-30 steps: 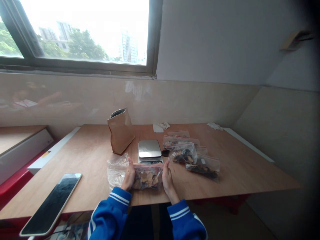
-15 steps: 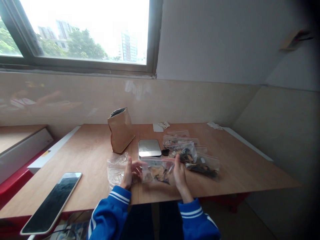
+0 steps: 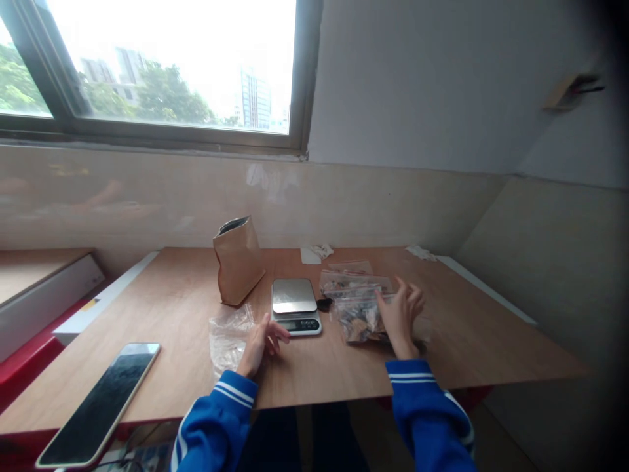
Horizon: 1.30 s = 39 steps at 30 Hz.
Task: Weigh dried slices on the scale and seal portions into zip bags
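Observation:
My right hand is over the right side of a pile of clear zip bags. Its fingers are spread and curved, and its thumb is at the top edge of the front zip bag, which holds brown and dark dried pieces. My left hand holds nothing, its fingers loosely apart beside the front left corner of a digital kitchen scale. The scale's steel plate is bare. Left of that hand lies a crumpled clear plastic bag. A small dark piece lies between the scale and the pile.
An open brown paper pouch stands behind the clear plastic bag. A phone lies at the table's left front edge. White paper scraps lie along the back edge, and another scrap farther right. Wall and window rise behind the table.
The zip bag that was between both hands in front of the scale now lies on the pile to the right. My right hand moved right with it; my left hand stayed near the scale.

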Available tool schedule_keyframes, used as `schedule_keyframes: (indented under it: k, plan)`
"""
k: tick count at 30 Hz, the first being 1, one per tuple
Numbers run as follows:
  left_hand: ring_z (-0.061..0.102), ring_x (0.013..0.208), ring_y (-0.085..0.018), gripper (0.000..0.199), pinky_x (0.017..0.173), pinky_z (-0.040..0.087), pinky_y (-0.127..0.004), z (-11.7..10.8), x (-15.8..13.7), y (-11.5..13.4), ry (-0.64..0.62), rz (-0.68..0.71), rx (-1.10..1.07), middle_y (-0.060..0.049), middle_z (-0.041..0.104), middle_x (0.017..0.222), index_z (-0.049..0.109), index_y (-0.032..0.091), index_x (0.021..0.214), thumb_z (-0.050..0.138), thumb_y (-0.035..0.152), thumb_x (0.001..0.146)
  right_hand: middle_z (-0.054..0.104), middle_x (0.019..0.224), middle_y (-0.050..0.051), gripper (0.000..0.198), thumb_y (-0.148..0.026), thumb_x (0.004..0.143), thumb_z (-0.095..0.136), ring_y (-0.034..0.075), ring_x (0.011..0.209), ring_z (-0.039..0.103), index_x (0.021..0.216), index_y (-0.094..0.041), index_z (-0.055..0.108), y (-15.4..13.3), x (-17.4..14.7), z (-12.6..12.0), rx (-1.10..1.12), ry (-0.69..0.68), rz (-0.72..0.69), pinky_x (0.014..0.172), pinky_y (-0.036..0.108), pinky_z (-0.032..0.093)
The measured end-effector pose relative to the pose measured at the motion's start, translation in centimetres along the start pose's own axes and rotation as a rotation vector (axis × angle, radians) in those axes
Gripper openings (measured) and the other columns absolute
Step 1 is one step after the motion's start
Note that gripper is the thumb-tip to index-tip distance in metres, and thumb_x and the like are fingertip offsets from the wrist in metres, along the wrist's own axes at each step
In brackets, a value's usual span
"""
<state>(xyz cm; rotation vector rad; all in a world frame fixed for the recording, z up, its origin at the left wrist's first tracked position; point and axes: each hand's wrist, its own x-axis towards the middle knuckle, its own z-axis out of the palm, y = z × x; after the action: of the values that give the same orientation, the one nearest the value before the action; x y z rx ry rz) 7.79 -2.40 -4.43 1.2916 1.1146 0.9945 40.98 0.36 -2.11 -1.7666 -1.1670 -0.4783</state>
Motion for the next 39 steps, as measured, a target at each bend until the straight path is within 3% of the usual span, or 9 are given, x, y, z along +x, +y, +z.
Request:
schedule_keyframes:
  k: [4,10,18,23,28,31,33,36,39]
  plan:
    - [0.051,0.046,-0.010,0.069,0.035,0.028,-0.018,0.1,-0.2,0.3,0.010,0.008,0.005,-0.009,0.068,0.070,0.069,0.011,0.075,0.025,0.063,0.089,0.053,0.116,0.016,0.027,-0.028,0.092,0.046,0.030,0.107,0.050,0.110,-0.016,0.062,-4.1,-2.8,-0.1,0.031,-0.003,-0.209,0.091,0.046,0.038]
    - [0.048,0.045,-0.009,0.063,0.036,0.030,-0.018,0.2,-0.8,0.7,0.077,0.121,0.054,-0.006,0.062,0.061,0.068,0.012,0.073,0.029,0.057,0.091,0.056,0.117,0.011,0.027,-0.015,0.090,0.042,0.025,0.104,0.052,0.103,-0.020,0.065,-7.1,-6.8,3.0,0.107,-0.337,-0.417,0.091,0.038,0.042]
    - [0.064,0.081,-0.019,0.031,0.071,0.053,-0.028,-0.7,-2.3,-0.3,0.199,0.682,0.593,-0.011,0.066,0.091,0.071,0.019,0.087,0.044,0.032,0.090,0.059,0.114,0.013,0.028,-0.012,0.086,0.043,0.028,0.106,0.051,0.104,-0.018,0.064,-5.4,-8.3,5.5,0.081,-0.462,-0.436,0.091,0.041,0.042]
    - [0.064,0.080,-0.016,0.021,0.071,0.053,-0.025,-0.2,-2.9,1.4,0.410,0.915,0.758,-0.008,0.064,0.089,0.070,0.022,0.089,0.051,0.019,0.084,0.061,0.112,0.011,0.026,-0.013,0.085,0.046,0.027,0.104,0.052,0.105,-0.019,0.062,-5.3,-7.4,5.6,0.138,-0.511,-0.457,0.090,0.041,0.041]
    - [0.057,0.077,-0.012,0.020,0.062,0.051,-0.024,-0.1,-2.8,6.2,0.847,0.772,0.343,-0.007,0.055,0.104,0.061,0.018,0.101,0.059,0.024,0.082,0.061,0.112,0.010,0.019,-0.017,0.086,0.049,0.027,0.107,0.053,0.098,-0.020,0.064,-4.5,-6.2,5.8,0.161,-0.615,-0.496,0.091,0.040,0.040]
    - [0.055,0.070,-0.011,0.032,0.063,0.048,-0.023,-1.3,-2.5,8.5,0.893,0.563,-0.009,-0.001,0.055,0.087,0.056,0.018,0.109,0.062,0.028,0.079,0.063,0.111,0.008,0.019,-0.018,0.087,0.050,0.025,0.107,0.054,0.099,-0.021,0.064,-4.1,-5.4,5.9,0.188,-0.674,-0.536,0.093,0.039,0.038]
    - [0.055,0.072,-0.010,0.028,0.068,0.047,-0.024,-2.4,-2.3,9.2,0.916,0.534,-0.130,-0.001,0.055,0.086,0.057,0.017,0.103,0.062,0.028,0.078,0.064,0.110,0.007,0.019,-0.017,0.087,0.049,0.024,0.107,0.055,0.098,-0.021,0.064,-4.0,-4.9,6.0,0.198,-0.701,-0.554,0.094,0.038,0.037]
    - [0.055,0.077,-0.012,0.026,0.076,0.047,-0.028,-3.9,-1.6,8.6,0.993,0.514,-0.068,-0.003,0.056,0.095,0.057,0.018,0.101,0.061,0.030,0.078,0.066,0.110,0.006,0.019,-0.016,0.087,0.048,0.023,0.106,0.056,0.096,-0.021,0.064,-4.0,-4.5,6.2,0.206,-0.713,-0.566,0.094,0.038,0.036]
    - [0.055,0.097,-0.019,0.051,0.090,0.045,-0.040,-5.3,0.2,6.7,1.044,0.486,0.179,-0.009,0.045,0.123,0.049,0.020,0.118,0.069,0.033,0.072,0.067,0.110,0.006,0.018,-0.019,0.089,0.049,0.023,0.105,0.057,0.097,-0.021,0.065,-3.9,-4.5,6.4,0.222,-0.675,-0.581,0.093,0.038,0.037]
